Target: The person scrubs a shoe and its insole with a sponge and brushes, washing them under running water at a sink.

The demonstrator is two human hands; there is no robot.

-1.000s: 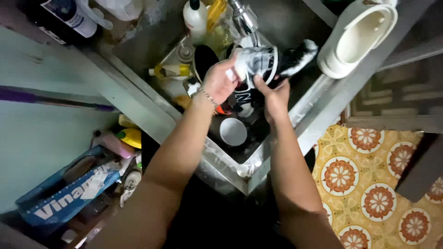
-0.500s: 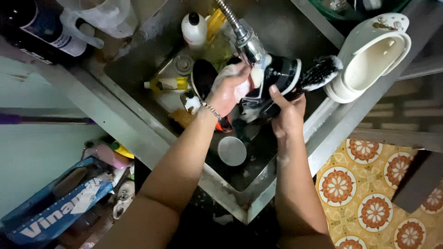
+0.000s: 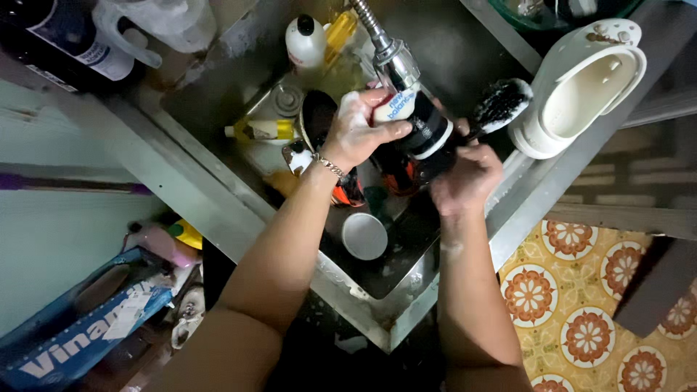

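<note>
Head camera is looking straight down into a steel sink (image 3: 218, 196) set in a corner, the largest thing in view, with a patterned tile floor (image 3: 581, 290) lying off to its lower right. A white clog (image 3: 581, 87) is resting on the sink's right rim, just beside the bristles of a scrub brush (image 3: 501, 105). Over the basin, a black and white sneaker (image 3: 421, 127) is sitting under the metal faucet (image 3: 385, 43), held between both hands. The left hand (image 3: 359, 131) is gripping the shoe from its left side, its soapy fingers (image 3: 385, 134) curling closed around the white tongue. The right hand (image 3: 465, 174) is closing tight around the brush handle, pressing against the shoe's lower right side. A round metal lid (image 3: 364, 236) is lying on the basin floor below the hands, and a white bottle (image 3: 305, 40) is standing at the back.
</note>
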